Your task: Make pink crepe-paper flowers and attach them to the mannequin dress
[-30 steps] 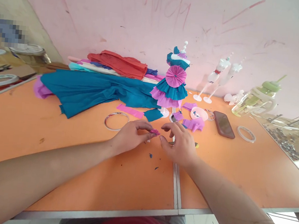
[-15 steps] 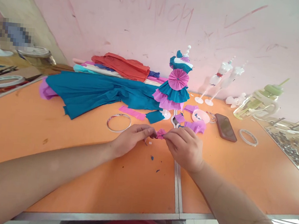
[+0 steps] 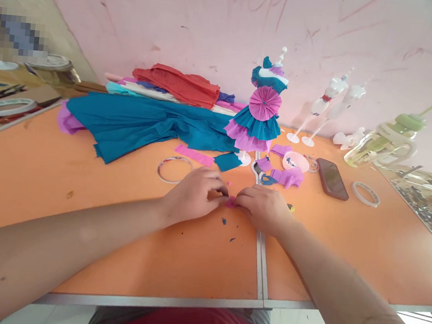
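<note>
A small piece of pink crepe paper [image 3: 231, 202] is pinched between my two hands, low over the orange table. My left hand [image 3: 198, 193] has its thumb and fingertips closed at the paper's left edge. On the opposite side, the fingers of my right hand [image 3: 263, 206] are pressed together on it; they cover most of the piece. Behind them stands a doll form in a teal and purple paper dress [image 3: 259, 120], with a pleated pink rosette [image 3: 265, 104] at its waist. A pink paper strip [image 3: 194, 155] and a teal paper scrap [image 3: 227, 161] lie beyond my left hand.
Teal crepe paper [image 3: 147, 125] spreads across the back left, before folded red paper [image 3: 177, 84]. Tape rolls [image 3: 365, 194], a phone [image 3: 332, 179], a pink bowl [image 3: 295, 162], purple scraps [image 3: 288, 177] and a green-lidded bottle [image 3: 382, 141] occupy the right. A bangle-like ring [image 3: 175, 170] lies left.
Both hands have come down closer to the table with the pink paper, which is now flatter and more covered by fingers. The view has tilted slightly down.
</note>
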A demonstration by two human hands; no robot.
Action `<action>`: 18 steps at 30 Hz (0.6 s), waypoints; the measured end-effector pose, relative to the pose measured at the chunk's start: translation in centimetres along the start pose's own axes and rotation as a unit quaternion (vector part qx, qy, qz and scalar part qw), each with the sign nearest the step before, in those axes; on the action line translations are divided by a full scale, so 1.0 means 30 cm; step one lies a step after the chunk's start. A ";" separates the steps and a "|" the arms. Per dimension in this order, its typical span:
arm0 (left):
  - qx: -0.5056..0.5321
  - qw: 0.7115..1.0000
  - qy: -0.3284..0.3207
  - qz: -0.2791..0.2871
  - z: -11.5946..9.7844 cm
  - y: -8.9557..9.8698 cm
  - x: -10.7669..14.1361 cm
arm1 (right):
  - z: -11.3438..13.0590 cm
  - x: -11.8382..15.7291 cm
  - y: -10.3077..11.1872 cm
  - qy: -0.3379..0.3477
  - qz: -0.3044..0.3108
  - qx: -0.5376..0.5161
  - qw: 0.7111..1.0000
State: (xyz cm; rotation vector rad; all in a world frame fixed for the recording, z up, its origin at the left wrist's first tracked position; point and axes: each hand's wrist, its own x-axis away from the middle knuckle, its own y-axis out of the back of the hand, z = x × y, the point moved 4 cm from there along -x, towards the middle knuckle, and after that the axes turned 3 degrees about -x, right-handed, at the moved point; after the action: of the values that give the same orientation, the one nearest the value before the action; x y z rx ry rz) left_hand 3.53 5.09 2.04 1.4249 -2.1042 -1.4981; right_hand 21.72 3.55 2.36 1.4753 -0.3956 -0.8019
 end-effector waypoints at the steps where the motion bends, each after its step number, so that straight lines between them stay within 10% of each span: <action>1: -0.005 1.000 -0.018 0.018 -0.009 -0.008 0.002 | 0.003 0.002 0.001 0.011 0.014 0.001 1.000; 18: -0.013 0.999 -0.038 -0.005 -0.023 -0.024 0.003 | 0.010 -0.005 0.001 -0.090 0.004 -0.101 0.991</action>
State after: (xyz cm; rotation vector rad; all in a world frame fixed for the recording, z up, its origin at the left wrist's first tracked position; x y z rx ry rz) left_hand 4.34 4.59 1.74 1.3935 -2.1142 -1.6026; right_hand 21.40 3.43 2.45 1.2161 -0.4421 -0.9436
